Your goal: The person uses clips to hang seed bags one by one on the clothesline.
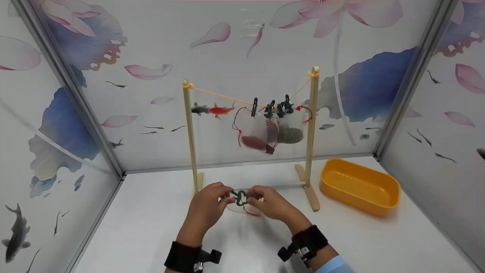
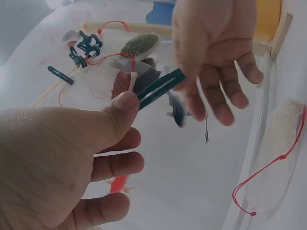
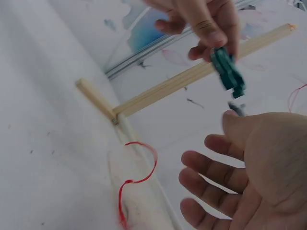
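My left hand [image 1: 210, 203] pinches a dark green clip [image 2: 160, 88] between thumb and forefinger, above the white table. Facing it, my right hand [image 1: 269, 203] has its fingers loosely spread. In the right wrist view, a small gap separates the right thumb [image 3: 232, 122] from the clip [image 3: 228, 72]. Beneath the hands lies a pale, see-through drawstring pouch [image 2: 276, 158] with a red cord, partly hidden in the head view. Behind, several dark clips [image 1: 280, 108] sit on an orange string, where pouches with reddish [image 1: 254, 143] and green [image 1: 291, 135] contents hang.
Two wooden posts, left [image 1: 189, 132] and right [image 1: 312, 129], hold up the sagging orange string [image 1: 223, 95]. A white bar [image 1: 282, 186] joins their feet low down. On the right stands a yellow tray [image 1: 360, 204]. Printed panels enclose the table at the back and sides.
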`<state>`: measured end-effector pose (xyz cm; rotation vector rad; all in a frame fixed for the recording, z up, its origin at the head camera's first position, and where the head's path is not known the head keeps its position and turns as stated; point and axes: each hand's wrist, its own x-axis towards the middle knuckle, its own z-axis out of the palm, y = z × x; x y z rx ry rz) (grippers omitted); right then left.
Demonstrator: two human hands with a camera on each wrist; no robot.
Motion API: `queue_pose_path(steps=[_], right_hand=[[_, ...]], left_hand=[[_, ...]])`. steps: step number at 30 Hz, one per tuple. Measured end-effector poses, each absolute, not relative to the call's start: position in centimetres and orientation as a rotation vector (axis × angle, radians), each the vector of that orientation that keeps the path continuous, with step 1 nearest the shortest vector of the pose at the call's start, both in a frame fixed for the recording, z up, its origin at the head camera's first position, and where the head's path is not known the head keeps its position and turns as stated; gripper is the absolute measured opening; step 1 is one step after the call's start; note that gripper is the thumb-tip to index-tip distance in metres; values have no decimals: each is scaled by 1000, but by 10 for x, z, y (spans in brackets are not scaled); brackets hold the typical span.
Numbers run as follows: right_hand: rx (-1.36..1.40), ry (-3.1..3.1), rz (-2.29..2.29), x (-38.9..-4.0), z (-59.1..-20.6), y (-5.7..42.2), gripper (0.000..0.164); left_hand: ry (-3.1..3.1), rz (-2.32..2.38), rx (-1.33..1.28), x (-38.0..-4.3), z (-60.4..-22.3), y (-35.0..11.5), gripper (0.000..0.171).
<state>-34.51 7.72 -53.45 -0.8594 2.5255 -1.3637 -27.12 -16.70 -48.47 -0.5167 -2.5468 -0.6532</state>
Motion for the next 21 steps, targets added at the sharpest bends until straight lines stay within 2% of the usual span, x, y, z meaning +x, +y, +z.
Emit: queue_pose_path(steps=[13, 21], right_hand=[[-1058, 3010, -552, -331, -569, 50, 32], [-1185, 3171, -182, -329, -571, 46, 9]], left_hand=[[-2403, -490, -458, -274, -487, -174, 7], [-2389, -476, -427, -275, -486, -176, 7]])
